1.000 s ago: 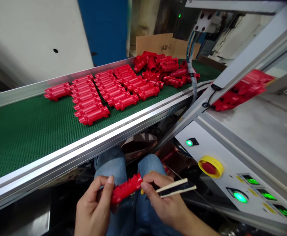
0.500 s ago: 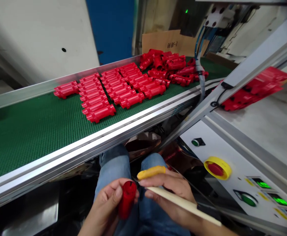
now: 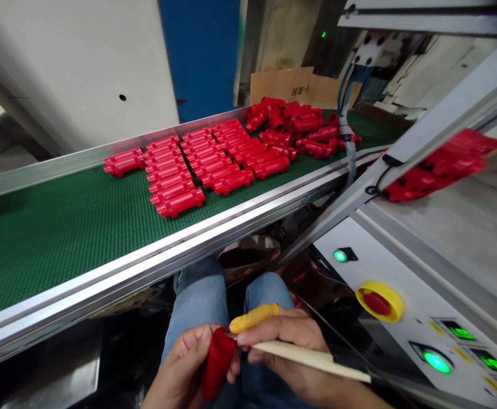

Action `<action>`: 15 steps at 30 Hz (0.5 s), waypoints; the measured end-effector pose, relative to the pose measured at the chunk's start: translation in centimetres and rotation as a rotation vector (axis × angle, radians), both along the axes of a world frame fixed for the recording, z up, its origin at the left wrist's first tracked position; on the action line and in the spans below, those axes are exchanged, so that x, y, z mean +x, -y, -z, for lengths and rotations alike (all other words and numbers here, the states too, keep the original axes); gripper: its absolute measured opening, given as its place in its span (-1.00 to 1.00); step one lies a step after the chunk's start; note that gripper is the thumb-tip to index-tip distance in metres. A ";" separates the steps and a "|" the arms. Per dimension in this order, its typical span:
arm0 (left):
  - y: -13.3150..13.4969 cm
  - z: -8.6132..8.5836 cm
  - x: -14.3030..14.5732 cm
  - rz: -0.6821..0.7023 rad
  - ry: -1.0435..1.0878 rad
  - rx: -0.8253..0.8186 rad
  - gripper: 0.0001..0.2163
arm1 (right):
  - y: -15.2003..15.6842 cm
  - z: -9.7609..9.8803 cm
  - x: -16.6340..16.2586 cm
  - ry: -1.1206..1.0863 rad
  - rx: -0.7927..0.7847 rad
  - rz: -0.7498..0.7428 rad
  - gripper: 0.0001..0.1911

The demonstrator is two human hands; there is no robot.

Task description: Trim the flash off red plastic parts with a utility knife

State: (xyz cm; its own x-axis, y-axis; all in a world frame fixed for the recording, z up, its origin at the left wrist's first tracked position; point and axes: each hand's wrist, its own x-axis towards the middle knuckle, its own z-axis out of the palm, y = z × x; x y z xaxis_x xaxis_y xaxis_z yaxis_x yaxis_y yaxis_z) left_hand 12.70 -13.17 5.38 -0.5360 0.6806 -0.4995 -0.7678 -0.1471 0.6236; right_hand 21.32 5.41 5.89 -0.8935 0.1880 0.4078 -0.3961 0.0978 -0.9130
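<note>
My left hand [image 3: 188, 363] is closed around a red plastic tube [image 3: 217, 369], its round open end tilted up toward me. In my right hand [image 3: 291, 352] is a slim knife with a cream handle [image 3: 299, 354], held like a pen. A yellow finger cot [image 3: 254, 318] covers the index finger of that hand. The knife's short metal tip is at the tube's upper rim, mostly hidden by the fingers; I cannot tell whether it touches. Both hands are above my lap, below the conveyor edge.
Rows of red plastic parts [image 3: 171, 176] lie on a green conveyor belt [image 3: 82, 227], with a loose heap [image 3: 303, 122] farther right. The belt's metal rail [image 3: 146, 258] runs in front of my knees. At right stands a control panel with a red-and-yellow stop button [image 3: 379, 301].
My right hand has moved left and slightly down, bringing the knife tip to the tube's rim. The tube has tilted a little. The green panel buttons are now lit.
</note>
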 end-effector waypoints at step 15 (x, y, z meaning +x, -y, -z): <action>-0.2 -0.9 1.0 -0.192 -0.053 -0.129 -0.54 | 1.5 -0.2 0.2 -0.014 0.066 0.172 -0.79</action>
